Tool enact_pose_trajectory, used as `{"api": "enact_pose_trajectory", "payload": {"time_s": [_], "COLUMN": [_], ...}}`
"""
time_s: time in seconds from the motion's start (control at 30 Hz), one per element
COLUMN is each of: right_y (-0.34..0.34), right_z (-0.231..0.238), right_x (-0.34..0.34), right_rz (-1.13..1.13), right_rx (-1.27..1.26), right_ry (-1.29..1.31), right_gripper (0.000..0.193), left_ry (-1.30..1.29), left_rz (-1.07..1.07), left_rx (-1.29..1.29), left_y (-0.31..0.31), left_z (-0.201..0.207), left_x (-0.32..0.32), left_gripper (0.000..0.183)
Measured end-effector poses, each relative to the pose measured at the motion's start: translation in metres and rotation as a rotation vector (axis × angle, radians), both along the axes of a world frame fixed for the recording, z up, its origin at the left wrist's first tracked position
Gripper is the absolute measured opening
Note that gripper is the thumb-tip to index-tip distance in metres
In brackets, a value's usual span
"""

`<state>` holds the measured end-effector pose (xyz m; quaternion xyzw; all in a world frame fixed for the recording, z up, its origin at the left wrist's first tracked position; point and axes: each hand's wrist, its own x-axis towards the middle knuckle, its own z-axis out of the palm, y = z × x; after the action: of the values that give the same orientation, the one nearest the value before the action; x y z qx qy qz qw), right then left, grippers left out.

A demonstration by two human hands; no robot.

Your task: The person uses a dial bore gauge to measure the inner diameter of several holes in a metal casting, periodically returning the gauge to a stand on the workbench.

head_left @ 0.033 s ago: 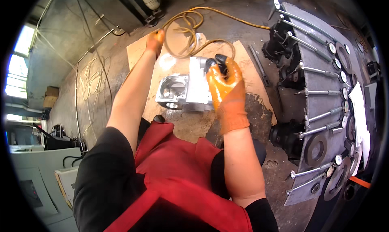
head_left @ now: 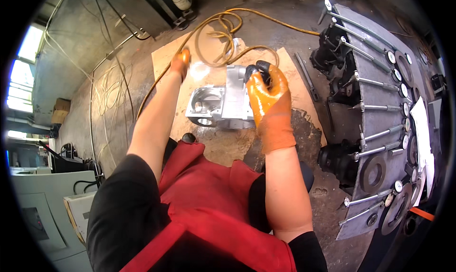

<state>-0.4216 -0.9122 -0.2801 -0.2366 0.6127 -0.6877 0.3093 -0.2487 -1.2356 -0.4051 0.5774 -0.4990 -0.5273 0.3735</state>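
My right hand (head_left: 270,103), in an orange glove with dark fingertips, is curled closed beside the right edge of a silver metal housing (head_left: 223,111). What its fingers hold is hidden. One end of a yellow hose (head_left: 236,18) curves down to this hand and disappears behind it. The housing has a large round bore on its left side and a raised block at its far side. My left hand (head_left: 179,65), also orange-gloved, is stretched out beyond the housing. The hose passes right alongside it; its fingers are too blurred to tell whether they grip it.
Flattened cardboard (head_left: 164,58) lies under the housing. A dark metal bar (head_left: 306,76) rests at its right edge. Farther right, a metal board (head_left: 380,129) carries several dial gauges on long rods, rings and paper. A grey cabinet (head_left: 52,215) stands at the left.
My left hand has shifted slightly down and left, and a length of hose now shows left of my left forearm. The right hand keeps its place beside the housing. The view has shifted slightly.
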Motion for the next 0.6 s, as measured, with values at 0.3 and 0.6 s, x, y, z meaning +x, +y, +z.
{"api": "enact_pose_trajectory", "payload": {"time_s": [0.3, 0.6], "right_y": [-0.023, -0.044], "right_z": [-0.027, -0.120], "right_x": [0.071, 0.100], "right_rz": [-0.065, 0.434], "right_rx": [0.023, 0.488], "right_ry": [0.613, 0.401], "right_gripper": [0.055, 0.047], "left_ry": [-0.097, -0.341], "left_rz": [0.044, 0.081], "left_rx": [0.622, 0.491], "left_y": [0.144, 0.116], "left_z": [-0.196, -0.218], "left_x": [0.234, 0.212], "left_gripper": [0.046, 0.064]}}
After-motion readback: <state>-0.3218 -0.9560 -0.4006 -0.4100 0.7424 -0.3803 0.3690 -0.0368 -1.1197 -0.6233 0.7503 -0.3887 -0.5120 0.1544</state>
